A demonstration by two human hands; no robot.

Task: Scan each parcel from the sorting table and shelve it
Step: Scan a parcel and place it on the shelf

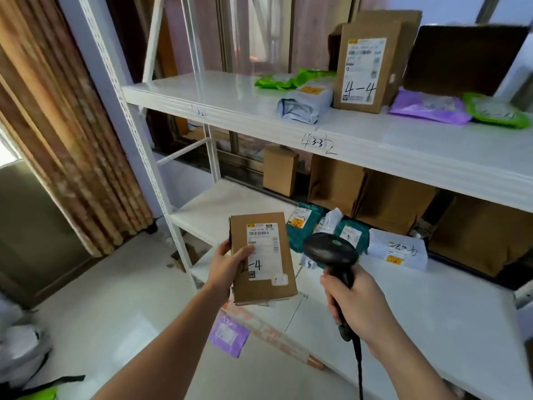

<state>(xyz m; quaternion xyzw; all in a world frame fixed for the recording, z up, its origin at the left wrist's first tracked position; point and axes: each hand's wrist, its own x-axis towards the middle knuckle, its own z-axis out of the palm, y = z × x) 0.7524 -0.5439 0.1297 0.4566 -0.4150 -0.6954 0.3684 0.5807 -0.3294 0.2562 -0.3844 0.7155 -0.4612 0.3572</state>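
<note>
Stock as I count it. Cardboard box in my left hand (227, 262): one (264, 258). Barcode scanner in my right hand (356, 306): one (331, 249). Top shelf (202, 90): two cardboard boxes, one marked 4-4 (364, 67) and one dark (461, 59); two green mailers (288, 80) (496, 111); one purple mailer (429, 108); one grey-white mailer (305, 103). Middle shelf (432, 307): four brown boxes (279, 171), perhaps more in the shadow; two teal mailers (302, 223) (353, 235); one white mailer (398, 249). Below: one purple mailer (229, 334).
</note>
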